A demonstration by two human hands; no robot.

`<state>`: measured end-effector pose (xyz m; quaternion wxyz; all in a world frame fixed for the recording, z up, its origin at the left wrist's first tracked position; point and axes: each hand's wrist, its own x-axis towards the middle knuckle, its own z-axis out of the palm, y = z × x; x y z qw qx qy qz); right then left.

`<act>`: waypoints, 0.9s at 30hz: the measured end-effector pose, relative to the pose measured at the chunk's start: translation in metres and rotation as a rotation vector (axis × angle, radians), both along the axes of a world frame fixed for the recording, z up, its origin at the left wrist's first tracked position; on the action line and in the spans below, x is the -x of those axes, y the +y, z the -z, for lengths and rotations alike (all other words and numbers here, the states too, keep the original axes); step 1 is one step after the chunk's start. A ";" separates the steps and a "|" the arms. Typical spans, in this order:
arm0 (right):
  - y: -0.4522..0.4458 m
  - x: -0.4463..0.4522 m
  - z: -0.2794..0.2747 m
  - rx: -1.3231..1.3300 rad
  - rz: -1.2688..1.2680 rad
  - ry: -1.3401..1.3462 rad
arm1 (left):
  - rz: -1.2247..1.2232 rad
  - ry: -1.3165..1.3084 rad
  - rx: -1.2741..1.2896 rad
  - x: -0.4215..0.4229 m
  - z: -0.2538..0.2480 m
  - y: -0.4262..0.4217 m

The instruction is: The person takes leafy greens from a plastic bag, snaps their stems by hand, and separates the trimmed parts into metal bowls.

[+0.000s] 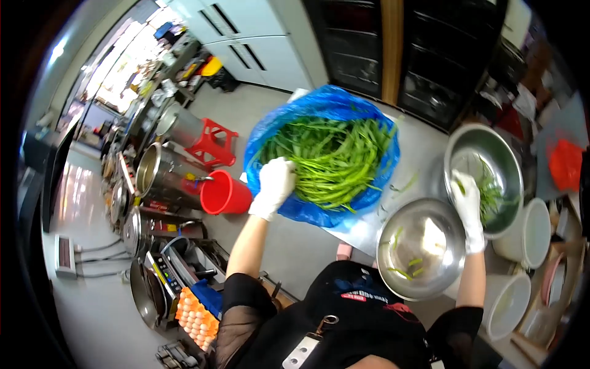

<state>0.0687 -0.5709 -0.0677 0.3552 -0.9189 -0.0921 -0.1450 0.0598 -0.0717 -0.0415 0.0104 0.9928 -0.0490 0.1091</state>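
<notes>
A blue plastic bag (257, 138) lies spread open, filled with long leafy green stalks (335, 163). My left hand (276, 181), in a white glove, is at the bag's near left side against the stalks. Its fingers are curled, and what they hold, if anything, is hidden. My right hand (466, 190), also gloved, reaches over the rim of a deep steel bowl (509, 157). Its fingers are closed on some greens, with more leafy pieces (490, 195) lying in that bowl. Nearer my body stands a wider steel bowl (442, 270) with a few short stem pieces (409, 272) inside.
The bag and bowls rest on a metal table (362, 230) with scattered leaf scraps. To the left are a red bucket (224, 194), a red stool (215, 142), steel pots (150, 172) and an egg tray (196, 320). White buckets (507, 304) stand on the right.
</notes>
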 end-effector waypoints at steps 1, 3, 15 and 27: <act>0.010 0.005 -0.005 -0.011 -0.036 0.003 | 0.003 -0.089 -0.071 0.001 -0.004 -0.007; 0.021 0.015 -0.001 -0.024 -0.028 0.053 | 0.082 -0.110 -0.018 0.004 -0.005 -0.014; 0.078 0.054 0.006 -0.060 -0.199 0.144 | 0.376 0.066 0.177 0.001 0.012 -0.003; 0.073 0.083 0.001 -0.038 -0.172 0.155 | 0.340 -0.417 0.313 -0.011 -0.075 0.006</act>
